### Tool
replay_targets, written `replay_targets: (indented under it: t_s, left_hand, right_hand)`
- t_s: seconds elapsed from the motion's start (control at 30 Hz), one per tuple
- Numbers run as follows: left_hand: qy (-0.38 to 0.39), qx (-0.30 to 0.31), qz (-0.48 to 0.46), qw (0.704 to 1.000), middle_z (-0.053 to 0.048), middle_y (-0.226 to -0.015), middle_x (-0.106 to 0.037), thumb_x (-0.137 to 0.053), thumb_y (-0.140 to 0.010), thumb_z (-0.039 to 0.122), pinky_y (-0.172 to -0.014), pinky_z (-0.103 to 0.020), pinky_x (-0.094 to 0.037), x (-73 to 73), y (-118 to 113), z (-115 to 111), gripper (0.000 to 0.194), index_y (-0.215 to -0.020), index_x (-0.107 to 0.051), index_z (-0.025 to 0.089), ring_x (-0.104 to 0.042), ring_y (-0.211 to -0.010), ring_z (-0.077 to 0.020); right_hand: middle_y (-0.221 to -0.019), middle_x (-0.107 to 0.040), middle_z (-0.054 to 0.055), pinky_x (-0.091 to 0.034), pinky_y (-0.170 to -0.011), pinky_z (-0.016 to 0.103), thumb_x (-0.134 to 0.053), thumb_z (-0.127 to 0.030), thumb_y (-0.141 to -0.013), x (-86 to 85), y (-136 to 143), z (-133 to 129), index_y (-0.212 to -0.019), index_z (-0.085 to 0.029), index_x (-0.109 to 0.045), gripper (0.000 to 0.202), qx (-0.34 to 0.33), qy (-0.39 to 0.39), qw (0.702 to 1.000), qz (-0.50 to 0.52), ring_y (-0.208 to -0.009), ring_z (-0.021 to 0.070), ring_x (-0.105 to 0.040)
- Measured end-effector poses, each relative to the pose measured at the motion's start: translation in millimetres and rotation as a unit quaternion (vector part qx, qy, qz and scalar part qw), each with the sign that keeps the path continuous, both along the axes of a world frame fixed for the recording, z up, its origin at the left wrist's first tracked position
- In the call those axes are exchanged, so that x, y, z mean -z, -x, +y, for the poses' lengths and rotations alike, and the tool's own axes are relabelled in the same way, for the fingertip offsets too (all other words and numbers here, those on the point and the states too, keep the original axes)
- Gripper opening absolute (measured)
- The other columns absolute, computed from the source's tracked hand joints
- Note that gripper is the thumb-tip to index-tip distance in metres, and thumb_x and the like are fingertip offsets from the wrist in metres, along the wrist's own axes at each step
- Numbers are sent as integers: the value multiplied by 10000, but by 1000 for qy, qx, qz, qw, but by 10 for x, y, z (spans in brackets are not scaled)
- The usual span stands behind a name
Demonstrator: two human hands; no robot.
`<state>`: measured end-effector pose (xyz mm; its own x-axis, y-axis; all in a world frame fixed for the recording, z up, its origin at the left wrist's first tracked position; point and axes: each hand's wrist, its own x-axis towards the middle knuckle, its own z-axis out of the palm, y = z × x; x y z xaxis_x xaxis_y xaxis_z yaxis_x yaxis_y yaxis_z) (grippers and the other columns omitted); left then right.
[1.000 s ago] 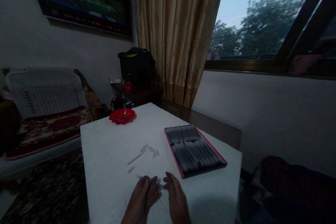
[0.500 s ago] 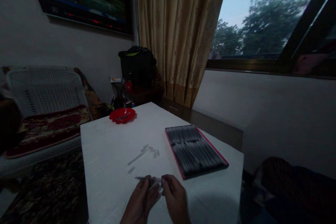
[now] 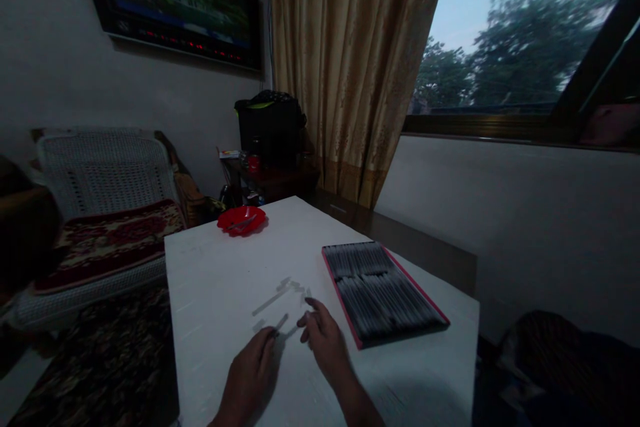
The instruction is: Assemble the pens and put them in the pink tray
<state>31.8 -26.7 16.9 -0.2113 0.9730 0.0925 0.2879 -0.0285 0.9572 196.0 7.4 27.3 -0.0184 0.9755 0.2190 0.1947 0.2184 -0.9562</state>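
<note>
Over the near part of the white table (image 3: 210, 293), my left hand (image 3: 253, 360) pinches a thin grey strip (image 3: 282, 322), its free end pointing up and right. My right hand (image 3: 323, 340) is beside it with the index finger stretched toward several small grey pieces (image 3: 295, 285). Its fingers are apart, and nothing plainly shows in them. A longer grey strip (image 3: 270, 302) lies left of the small pieces. Another short grey piece (image 3: 259, 324) is partly behind my left hand. A faint dark streak between the hands may be a strip or a shadow.
Right of my hands lies a flat, pink-edged case (image 3: 385, 293) packed with rows of slim dark-and-grey items. A red scalloped dish (image 3: 242, 221) with thin items inside sits at the far left. Beyond the table are a white woven chair (image 3: 107, 167) and a curtain (image 3: 350, 80).
My hands were close together around a thin, pointed grey piece and have now parted. The right hand has reached forward toward the small pieces. The whole view has shifted slightly.
</note>
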Motion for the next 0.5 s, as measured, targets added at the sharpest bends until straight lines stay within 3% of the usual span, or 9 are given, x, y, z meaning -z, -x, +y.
replay_targets:
  t_s: [0.1, 0.17, 0.3, 0.4, 0.5]
  left_hand:
    - [-3, -69, -7, 998, -52, -949, -732, -576, -755, 496, -824, -298, -475, 105, 73, 24, 307, -906, -676, 247, -644, -931, -254]
    - [-10, -82, -35, 996, -60, -932, -724, -546, -773, 523, -818, -291, -469, 124, 101, 39, 341, -894, -661, 227, -637, -925, -248]
    - [-14, -82, -117, 990, -69, -939, -721, -598, -723, 575, -833, -296, -467, 124, 109, 56, 418, -907, -661, 205, -632, -928, -252]
    - [-10, -83, -123, 989, -74, -928, -723, -602, -716, 591, -827, -302, -471, 111, 103, 52, 435, -901, -664, 202, -635, -911, -255]
    - [-10, -70, -71, 995, -66, -881, -730, -572, -738, 594, -784, -295, -482, 79, 94, 36, 415, -870, -668, 212, -644, -864, -250]
  right_hand:
    - [-870, -682, 44, -513, -695, 269, -447, -207, -867, 14, 151, 136, -1086, -209, -646, 296, -43, -75, 990, -112, -737, 164, -651]
    - [-981, -667, 43, -485, -810, 283, -499, -126, -814, 10, 287, 194, -1038, -249, -675, 310, -93, -124, 967, -203, -893, 182, -636]
    - [-1019, -644, 32, -483, -754, 272, -550, -133, -808, 1, 562, 266, -930, -267, -698, 234, -155, -164, 910, -347, -851, 185, -630]
    - [-881, -652, 36, -476, -718, 274, -579, -115, -776, 37, 644, 299, -778, -226, -687, 155, -137, -153, 919, -337, -802, 195, -624]
    - [-847, -646, 37, -469, -710, 276, -554, -78, -759, 112, 555, 278, -815, -204, -653, 170, -90, -134, 939, -304, -775, 186, -614]
